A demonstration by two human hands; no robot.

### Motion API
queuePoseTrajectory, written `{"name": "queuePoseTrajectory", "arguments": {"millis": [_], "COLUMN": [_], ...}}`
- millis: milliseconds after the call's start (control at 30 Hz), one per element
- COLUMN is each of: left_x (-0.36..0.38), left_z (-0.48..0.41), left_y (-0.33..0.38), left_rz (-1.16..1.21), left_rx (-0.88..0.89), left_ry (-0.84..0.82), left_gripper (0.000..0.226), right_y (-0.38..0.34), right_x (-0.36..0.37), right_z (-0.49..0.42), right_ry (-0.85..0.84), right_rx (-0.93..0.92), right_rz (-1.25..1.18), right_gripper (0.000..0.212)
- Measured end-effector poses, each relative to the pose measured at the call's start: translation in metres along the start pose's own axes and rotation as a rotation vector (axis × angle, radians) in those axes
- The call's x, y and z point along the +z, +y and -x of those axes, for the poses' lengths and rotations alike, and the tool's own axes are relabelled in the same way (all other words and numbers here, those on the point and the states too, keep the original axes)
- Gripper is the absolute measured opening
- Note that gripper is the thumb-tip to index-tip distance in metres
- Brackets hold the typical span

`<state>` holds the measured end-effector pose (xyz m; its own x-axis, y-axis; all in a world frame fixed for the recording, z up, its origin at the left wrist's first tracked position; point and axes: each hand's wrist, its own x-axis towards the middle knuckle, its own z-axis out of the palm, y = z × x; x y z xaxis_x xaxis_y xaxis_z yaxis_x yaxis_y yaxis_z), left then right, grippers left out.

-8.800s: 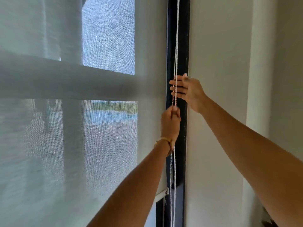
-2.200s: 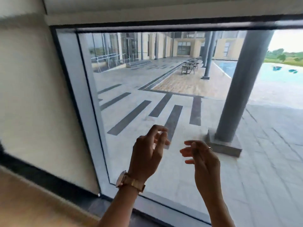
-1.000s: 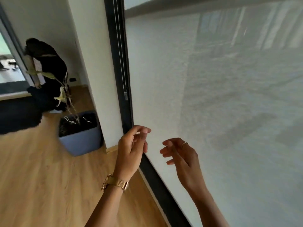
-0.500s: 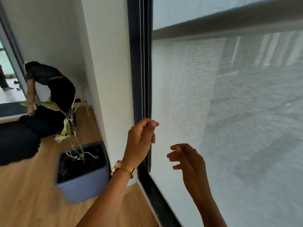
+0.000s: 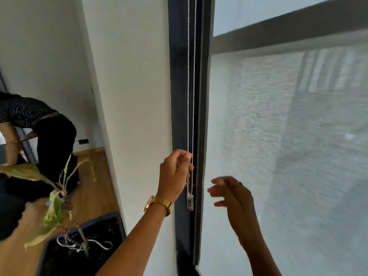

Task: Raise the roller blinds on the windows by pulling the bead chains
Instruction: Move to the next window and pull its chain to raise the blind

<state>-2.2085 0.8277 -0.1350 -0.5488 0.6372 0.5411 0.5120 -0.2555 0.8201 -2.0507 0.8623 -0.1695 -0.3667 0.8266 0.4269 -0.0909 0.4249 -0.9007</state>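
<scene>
A white bead chain [image 5: 191,80] hangs in a double strand down the black window frame [image 5: 179,96]. Its loop ends in a clear plastic weight [image 5: 190,201]. My left hand [image 5: 175,174], with a gold watch on its wrist, has its fingertips pinched on the chain just above the weight. My right hand [image 5: 232,198] hovers to the right of the chain with fingers spread and holds nothing. The grey translucent roller blind [image 5: 278,146] covers the window on the right, fully down.
A white wall pillar [image 5: 129,86] stands left of the frame. Below it sits a dark planter [image 5: 83,246] with a wilted plant [image 5: 53,200]. A person in dark clothes [image 5: 39,132] bends over at the far left on the wooden floor [image 5: 95,184].
My view has closed in on the window frame. My left hand has risen to the bead chain and pinched it; half a second ago it held nothing. My right hand stays open beside it.
</scene>
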Motion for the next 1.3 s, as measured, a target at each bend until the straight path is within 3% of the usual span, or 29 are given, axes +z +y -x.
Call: {"name": "queuePoseTrajectory", "arguments": {"millis": [200,467,633,800,900,967,1067,1200,1300], "left_x": [-0.007,0.033,0.053,0.047,0.034,0.024,0.013,0.018,0.019], "left_z": [-0.111,-0.204,-0.217,-0.257,-0.311,-0.351,-0.388,-0.383,-0.359], "left_y": [-0.057,-0.089,-0.083,-0.037,0.03,0.088,0.15,0.156,0.146], "left_rz": [-0.043,0.018,-0.002,0.351,0.56,0.69,0.664,0.648,0.859], "left_rx": [-0.02,-0.06,0.053,0.015,0.055,0.091,0.217,0.292,0.345], "left_ry": [-0.012,-0.233,-0.156,-0.162,-0.186,-0.2,-0.164,-0.22,-0.27], "left_gripper": [0.019,0.044,0.037,0.029,0.03,0.03,0.028,0.035,0.035], "right_y": [0.002,-0.006,-0.019,-0.025,-0.021,-0.029,-0.044,-0.069,-0.095], "right_x": [0.053,0.087,0.093,0.083,0.083,0.08,0.074,0.072,0.075], "right_z": [-0.123,-0.235,-0.258,-0.262,-0.264,-0.274,-0.292,-0.303,-0.298], "right_ry": [0.031,0.104,0.234,0.419,0.431,0.396,0.356,0.338,0.377], "right_rx": [-0.03,-0.071,-0.095,-0.131,-0.116,-0.134,-0.139,-0.128,-0.155], "right_rz": [0.007,0.08,0.121,0.128,0.113,0.121,0.125,0.13,0.121], "right_gripper": [0.02,0.019,0.022,0.019,0.023,0.041,0.045,0.026,0.025]}}
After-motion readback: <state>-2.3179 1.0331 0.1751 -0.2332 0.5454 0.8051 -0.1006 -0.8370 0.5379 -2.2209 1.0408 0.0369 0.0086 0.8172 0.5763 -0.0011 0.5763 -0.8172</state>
